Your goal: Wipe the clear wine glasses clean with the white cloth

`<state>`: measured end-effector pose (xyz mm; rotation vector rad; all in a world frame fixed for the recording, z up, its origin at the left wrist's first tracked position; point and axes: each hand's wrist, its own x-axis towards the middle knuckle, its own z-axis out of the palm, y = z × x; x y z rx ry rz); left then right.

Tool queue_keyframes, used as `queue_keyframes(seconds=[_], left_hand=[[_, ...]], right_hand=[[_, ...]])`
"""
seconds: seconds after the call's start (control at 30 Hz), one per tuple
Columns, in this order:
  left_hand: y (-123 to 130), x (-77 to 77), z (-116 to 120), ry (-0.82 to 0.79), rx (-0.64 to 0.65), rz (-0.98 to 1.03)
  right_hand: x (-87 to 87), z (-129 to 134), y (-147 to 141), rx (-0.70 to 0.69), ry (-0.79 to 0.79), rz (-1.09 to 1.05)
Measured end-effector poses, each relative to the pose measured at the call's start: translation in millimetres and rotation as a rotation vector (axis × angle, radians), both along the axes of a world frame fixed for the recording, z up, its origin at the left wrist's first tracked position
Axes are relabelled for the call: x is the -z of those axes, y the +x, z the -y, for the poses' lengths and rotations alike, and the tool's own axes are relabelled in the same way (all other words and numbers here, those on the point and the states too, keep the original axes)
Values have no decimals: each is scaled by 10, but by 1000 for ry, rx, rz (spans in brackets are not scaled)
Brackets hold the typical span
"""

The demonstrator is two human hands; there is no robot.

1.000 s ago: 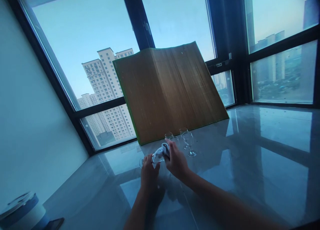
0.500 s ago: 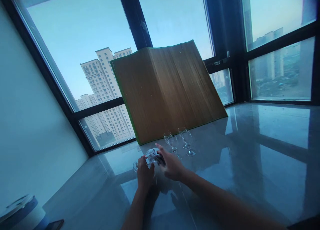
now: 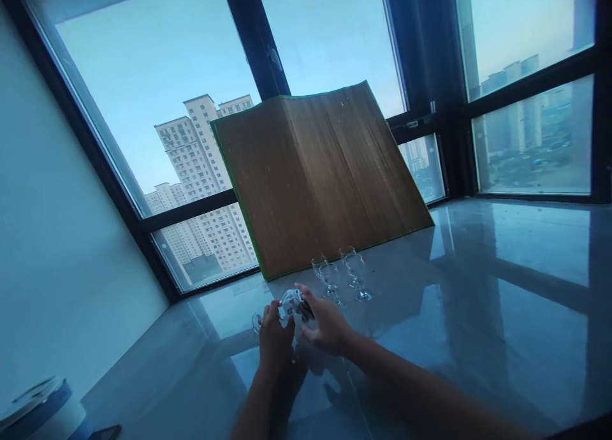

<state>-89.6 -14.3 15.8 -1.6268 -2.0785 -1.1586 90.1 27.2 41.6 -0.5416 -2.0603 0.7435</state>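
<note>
My left hand (image 3: 276,339) is closed round a stemmed glass (image 3: 257,322), whose round foot sticks out to the left of the fingers. At the glass's bowl, my right hand (image 3: 326,323) holds a crumpled grey-white cloth (image 3: 297,303) with its fingers and thumb. Part of the cloth seems to be in the bowl, though the hands hide much of it. Just beyond my right hand, several clear stemmed glasses stand upright in a group, among them a front right one (image 3: 356,277) and a front left one (image 3: 329,280).
A brown board with green edging (image 3: 325,178) leans against the window behind the glasses. At the bottom left are a white and blue container (image 3: 45,411) and a dark flat object (image 3: 106,433). The glossy grey surface (image 3: 478,344) reflects the windows.
The camera view has shifted slightly. My right hand has turned a little at the cloth, and its thumb is lower and further from the fingers. Both hands keep their hold.
</note>
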Motion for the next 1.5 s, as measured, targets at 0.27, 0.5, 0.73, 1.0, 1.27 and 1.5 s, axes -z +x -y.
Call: queue_keyframes(seconds=[0.27,0.5,0.73,1.0,1.27,1.5], left_hand=[[-43,43,-21,-12,77,52],[81,15,21,-36,114,67],[211,45,41,-88,232,54],[196,-46,66,-57,242,123],[201,-113,22,55,239,116],[209,-166,-4,51,423,420]], right_hand=[[39,-46,3,-6,-49,-68],[65,-52,-8,-114,-132,-74],[156,-87,-71,-136,-203,23],[70,-18,-56,-193,-244,-64],[-61,-21,-22,-261,-416,-243],[-48,-56,-26,-290,-408,-288]])
